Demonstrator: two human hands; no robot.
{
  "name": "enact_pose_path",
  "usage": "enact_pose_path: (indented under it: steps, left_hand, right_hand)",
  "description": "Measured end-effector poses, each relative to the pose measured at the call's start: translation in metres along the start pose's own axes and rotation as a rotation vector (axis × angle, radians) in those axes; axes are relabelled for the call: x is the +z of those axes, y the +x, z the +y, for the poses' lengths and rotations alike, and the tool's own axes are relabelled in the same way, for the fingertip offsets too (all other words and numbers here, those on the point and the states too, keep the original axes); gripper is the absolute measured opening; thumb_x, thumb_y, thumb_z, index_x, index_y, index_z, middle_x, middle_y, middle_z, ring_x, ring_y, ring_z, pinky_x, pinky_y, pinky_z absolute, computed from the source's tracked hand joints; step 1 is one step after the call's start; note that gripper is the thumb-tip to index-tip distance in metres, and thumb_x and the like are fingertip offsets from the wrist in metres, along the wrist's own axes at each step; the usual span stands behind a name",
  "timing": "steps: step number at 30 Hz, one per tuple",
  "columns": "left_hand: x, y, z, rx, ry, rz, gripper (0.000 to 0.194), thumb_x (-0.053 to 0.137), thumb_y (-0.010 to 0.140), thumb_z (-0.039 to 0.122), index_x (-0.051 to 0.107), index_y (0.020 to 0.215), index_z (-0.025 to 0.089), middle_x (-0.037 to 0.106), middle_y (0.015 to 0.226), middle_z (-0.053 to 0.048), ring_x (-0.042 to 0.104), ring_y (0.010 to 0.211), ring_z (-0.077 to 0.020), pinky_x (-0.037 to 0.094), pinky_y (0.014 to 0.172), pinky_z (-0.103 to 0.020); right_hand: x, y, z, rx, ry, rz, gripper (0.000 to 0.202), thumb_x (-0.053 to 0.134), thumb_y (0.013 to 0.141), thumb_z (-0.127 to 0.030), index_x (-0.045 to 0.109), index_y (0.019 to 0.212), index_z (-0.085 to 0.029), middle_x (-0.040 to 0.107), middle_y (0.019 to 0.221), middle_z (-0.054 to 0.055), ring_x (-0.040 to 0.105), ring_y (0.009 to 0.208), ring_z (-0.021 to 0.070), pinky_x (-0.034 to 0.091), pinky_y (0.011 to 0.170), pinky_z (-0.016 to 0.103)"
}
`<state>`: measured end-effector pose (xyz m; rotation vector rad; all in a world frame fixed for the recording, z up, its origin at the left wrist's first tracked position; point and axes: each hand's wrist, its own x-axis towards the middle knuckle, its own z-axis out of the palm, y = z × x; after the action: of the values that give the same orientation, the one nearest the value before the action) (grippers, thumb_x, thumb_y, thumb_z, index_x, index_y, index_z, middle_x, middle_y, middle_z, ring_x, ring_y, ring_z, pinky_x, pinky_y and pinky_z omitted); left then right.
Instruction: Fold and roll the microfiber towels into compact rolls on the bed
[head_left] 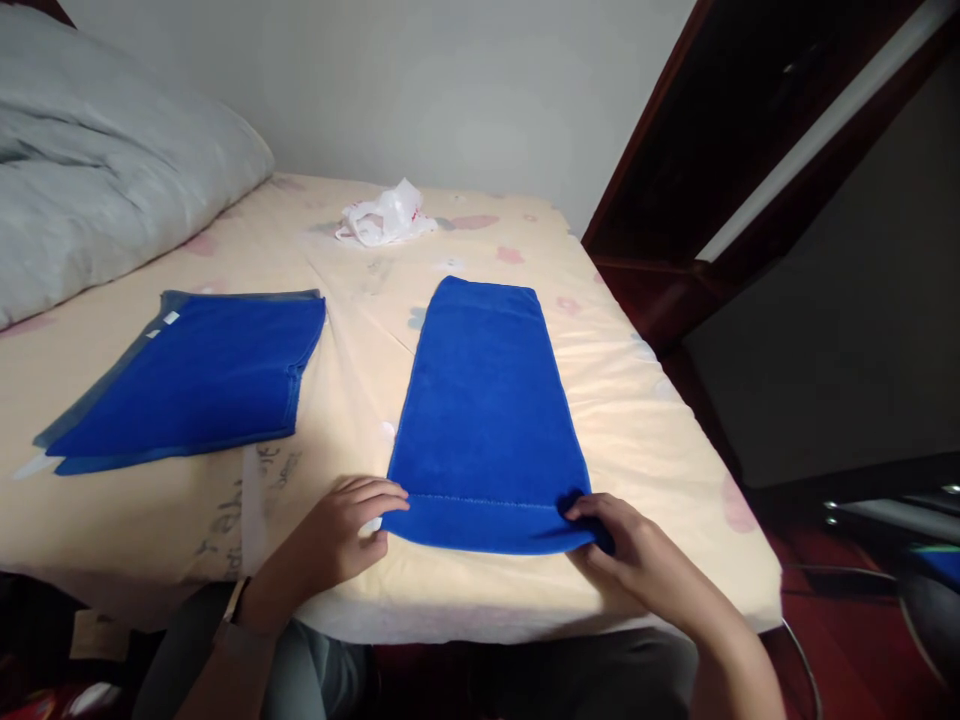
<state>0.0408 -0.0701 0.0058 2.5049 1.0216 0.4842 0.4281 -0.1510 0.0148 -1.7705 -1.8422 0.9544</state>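
A long blue cloth (pixel 491 400) lies on the bed in front of me, its near end turned up in a narrow flap with a stitched edge. My left hand (pixel 337 535) is at the near left corner, with thumb and fingers closed on the cloth's edge beside a small white tag. At the near right corner my right hand (pixel 626 540) pinches the cloth, which bunches a little under the fingers. To the left lies a flat stack of folded cloths (pixel 202 375), blue on top with greyish-blue ones beneath and white tags at the left edge.
A crumpled white plastic bag (pixel 386 215) lies toward the back of the bed (pixel 360 385), which has a cream patterned sheet. A grey quilt (pixel 120 150) is heaped at the left. Behind is a pale wall (pixel 465 90); dark furniture (pixel 720 130) stands right of the bed's edge.
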Motion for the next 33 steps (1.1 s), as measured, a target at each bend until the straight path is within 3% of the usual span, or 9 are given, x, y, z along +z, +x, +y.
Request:
enact_pose_path:
  steps: [3,6,9,12,15,19,24,29,33]
  left_hand:
    - [-0.002,-0.002,-0.006,-0.027,-0.063,0.042,0.033,0.055,0.081,0.012,0.066,0.11,0.025,0.07,0.116,-0.002,0.06,0.115,-0.0197,0.044,0.103,-0.034]
    - [-0.001,-0.002,-0.007,-0.143,-0.117,0.075,0.021,0.055,0.089,0.024,0.066,0.107,0.024,0.071,0.109,-0.002,0.063,0.108,-0.0188,0.048,0.096,-0.03]
    - [0.006,0.003,-0.006,-0.308,-0.141,0.174,0.019,0.054,0.092,0.035,0.067,0.1,0.023,0.072,0.099,-0.002,0.066,0.096,-0.0189,0.051,0.087,-0.029]
    - [0.017,0.01,-0.005,-0.389,-0.162,0.292,0.024,0.052,0.093,0.04,0.066,0.092,0.021,0.071,0.09,-0.002,0.066,0.087,-0.0186,0.052,0.082,-0.03]
    - [0.023,0.014,-0.004,-0.435,-0.235,0.342,0.024,0.058,0.089,0.043,0.065,0.1,0.023,0.071,0.097,-0.002,0.067,0.09,-0.0185,0.054,0.081,-0.028]
    - [0.024,0.015,-0.006,-0.427,-0.305,0.308,0.032,0.064,0.085,0.042,0.062,0.113,0.026,0.068,0.113,-0.002,0.066,0.101,-0.0188,0.055,0.084,-0.025]
    - [0.026,0.011,-0.003,-0.427,-0.246,0.347,0.026,0.055,0.092,0.043,0.064,0.107,0.025,0.071,0.101,-0.001,0.068,0.087,-0.017,0.054,0.075,-0.025]
    - [0.02,0.008,0.007,-0.406,-0.125,0.448,0.021,0.056,0.091,0.04,0.066,0.104,0.026,0.072,0.098,0.0,0.067,0.09,-0.0182,0.05,0.08,-0.027]
    - [0.02,0.011,0.003,-0.286,0.044,0.344,0.019,0.057,0.091,0.034,0.066,0.104,0.025,0.071,0.084,0.001,0.065,0.071,-0.0161,0.046,0.08,-0.032]
  right_hand:
    - [-0.004,0.002,0.001,0.082,0.057,0.048,0.023,0.054,0.091,-0.038,0.063,0.107,-0.025,0.068,0.108,0.005,0.063,0.1,0.0249,0.048,0.089,0.035]
    - [-0.007,0.002,0.003,0.136,0.122,0.096,0.03,0.051,0.093,-0.047,0.062,0.108,-0.024,0.071,0.098,0.004,0.066,0.089,0.0237,0.05,0.08,0.031]
    - [-0.005,0.004,0.006,0.177,0.176,0.165,0.034,0.051,0.092,-0.052,0.061,0.109,-0.024,0.072,0.099,0.003,0.067,0.092,0.0241,0.05,0.079,0.03]
    - [-0.001,0.008,0.008,0.213,0.152,0.219,0.035,0.05,0.092,-0.055,0.061,0.109,-0.026,0.073,0.098,0.003,0.067,0.098,0.0253,0.05,0.08,0.03]
    - [0.001,0.012,0.008,0.257,0.107,0.259,0.036,0.047,0.093,-0.056,0.06,0.109,-0.027,0.073,0.099,0.003,0.067,0.1,0.0265,0.05,0.079,0.032]
    - [0.001,0.014,0.007,0.255,0.068,0.253,0.037,0.043,0.094,-0.056,0.061,0.11,-0.027,0.072,0.107,0.004,0.066,0.103,0.0275,0.049,0.081,0.033]
    - [0.0,0.011,0.008,0.252,0.045,0.244,0.038,0.041,0.095,-0.056,0.06,0.111,-0.026,0.073,0.107,0.006,0.066,0.102,0.0286,0.049,0.078,0.033]
    - [-0.001,0.008,0.01,0.228,0.041,0.223,0.039,0.04,0.095,-0.056,0.06,0.111,-0.027,0.074,0.097,0.005,0.068,0.096,0.0282,0.048,0.075,0.032]
    - [0.0,0.01,0.007,0.305,-0.053,0.184,0.038,0.04,0.094,-0.056,0.061,0.111,-0.029,0.074,0.086,0.002,0.069,0.078,0.0269,0.047,0.066,0.033]
